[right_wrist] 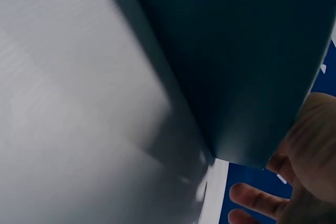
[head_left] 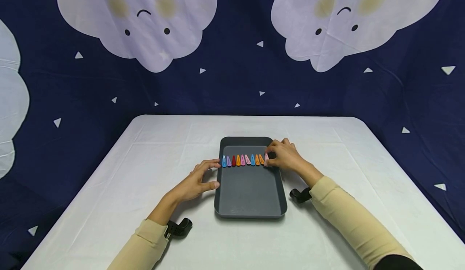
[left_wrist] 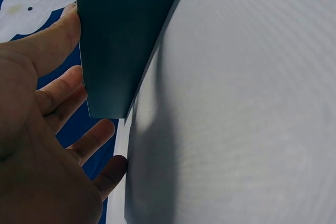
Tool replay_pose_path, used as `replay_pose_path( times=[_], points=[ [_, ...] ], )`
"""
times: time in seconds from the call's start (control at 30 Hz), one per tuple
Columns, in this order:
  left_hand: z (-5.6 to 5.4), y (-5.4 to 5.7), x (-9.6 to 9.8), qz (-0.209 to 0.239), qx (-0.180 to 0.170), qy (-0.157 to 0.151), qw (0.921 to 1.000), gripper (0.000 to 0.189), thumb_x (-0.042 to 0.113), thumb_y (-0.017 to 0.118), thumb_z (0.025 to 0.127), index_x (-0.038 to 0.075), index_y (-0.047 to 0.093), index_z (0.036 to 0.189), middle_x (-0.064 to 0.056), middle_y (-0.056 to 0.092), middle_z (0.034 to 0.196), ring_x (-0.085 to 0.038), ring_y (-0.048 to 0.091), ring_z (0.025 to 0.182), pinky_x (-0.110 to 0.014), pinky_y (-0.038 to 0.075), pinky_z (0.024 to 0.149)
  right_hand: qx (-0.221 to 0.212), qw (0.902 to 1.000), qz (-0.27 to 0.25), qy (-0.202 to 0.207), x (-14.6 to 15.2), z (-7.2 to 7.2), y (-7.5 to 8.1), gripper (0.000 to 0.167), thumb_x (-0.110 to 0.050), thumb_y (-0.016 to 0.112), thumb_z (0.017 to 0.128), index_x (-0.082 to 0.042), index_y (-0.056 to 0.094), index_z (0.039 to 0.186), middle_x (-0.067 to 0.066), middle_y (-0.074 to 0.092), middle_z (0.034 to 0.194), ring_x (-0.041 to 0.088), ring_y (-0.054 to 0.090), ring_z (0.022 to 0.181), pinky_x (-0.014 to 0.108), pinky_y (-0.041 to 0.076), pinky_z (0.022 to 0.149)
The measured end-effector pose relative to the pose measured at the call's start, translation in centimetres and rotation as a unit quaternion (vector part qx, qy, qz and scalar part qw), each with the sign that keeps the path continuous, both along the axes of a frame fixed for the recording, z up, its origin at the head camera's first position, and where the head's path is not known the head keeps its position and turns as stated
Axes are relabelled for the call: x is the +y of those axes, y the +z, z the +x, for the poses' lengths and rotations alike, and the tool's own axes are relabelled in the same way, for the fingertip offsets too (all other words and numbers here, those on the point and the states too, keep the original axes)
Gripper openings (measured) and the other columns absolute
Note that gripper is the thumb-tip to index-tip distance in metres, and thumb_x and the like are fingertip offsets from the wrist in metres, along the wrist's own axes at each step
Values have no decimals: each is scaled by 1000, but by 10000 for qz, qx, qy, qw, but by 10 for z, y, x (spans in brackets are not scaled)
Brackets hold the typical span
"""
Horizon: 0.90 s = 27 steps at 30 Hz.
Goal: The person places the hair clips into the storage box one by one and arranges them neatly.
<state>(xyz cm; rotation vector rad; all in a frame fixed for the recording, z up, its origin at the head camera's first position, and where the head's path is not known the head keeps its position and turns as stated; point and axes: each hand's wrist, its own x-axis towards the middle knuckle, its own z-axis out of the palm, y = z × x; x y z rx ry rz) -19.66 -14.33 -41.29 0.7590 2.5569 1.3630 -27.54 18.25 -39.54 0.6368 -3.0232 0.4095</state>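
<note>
A dark grey rectangular tray lies on the table, with a row of snap hair clips across its upper part. Blue, purple, red, orange and pink ones stand side by side. At the row's right end, my right hand reaches over the tray's right rim and pinches a pink hair clip between thumb and fingers. My left hand rests at the tray's left rim, fingers extended and thumb apart. In the left wrist view, the fingertips meet the tray's outer wall. The right wrist view hides the clips behind the tray wall.
A white cloth covers the table. Behind it hangs a dark blue curtain printed with clouds and small triangles. Black wrist-worn devices sit at both cuffs, the right one close to the tray's right side.
</note>
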Motion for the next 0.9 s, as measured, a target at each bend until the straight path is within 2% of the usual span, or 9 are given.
replay_pose_path(
  times=[0.23,0.6,0.9],
  points=[
    [0,-1,0,1,-42,-7,10000,54,25,68,86,12,46,134,-3,33,152,-34,21,141,-68,8,107,-211,9994,250,-77,-3,1,3,46,-38,75,77,-13,68,115,7,58,123,33,45,108,46,36,83],
    [1,1,0,35,-49,-8,10000,56,26,69,85,12,46,134,-3,33,152,-34,20,141,-67,8,108,-264,9985,464,-118,-6,2,4,48,-40,76,76,-14,68,115,5,56,124,32,45,106,43,36,80],
    [0,1,0,15,-104,16,9999,53,24,68,86,12,47,133,-1,33,152,-31,20,141,-65,8,109,-295,9988,336,-207,-5,2,2,51,-42,77,75,-12,68,115,6,57,125,32,46,107,45,36,83]
  ],
)
